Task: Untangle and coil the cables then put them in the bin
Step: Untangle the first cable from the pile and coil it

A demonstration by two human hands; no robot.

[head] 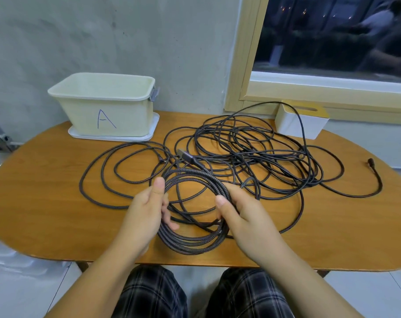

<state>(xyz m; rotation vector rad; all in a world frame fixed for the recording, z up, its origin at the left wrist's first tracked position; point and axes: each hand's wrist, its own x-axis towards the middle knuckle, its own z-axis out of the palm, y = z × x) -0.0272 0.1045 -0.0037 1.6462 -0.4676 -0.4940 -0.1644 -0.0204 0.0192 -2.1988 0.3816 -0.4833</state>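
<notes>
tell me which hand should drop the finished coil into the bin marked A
Probably the left hand. Both hands grip the coil, but the bin stands at the table's far left, on the left hand's side. The right hand would have to cross over.

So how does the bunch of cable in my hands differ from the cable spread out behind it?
The coil is wound in tight, even loops; the loose cable sprawls in crossed, tangled ones. The coil is gripped by the left hand and right hand; the loose cable lies on the table. The coil is compact; the loose cable spreads wide. Both are dark and braided.
</notes>
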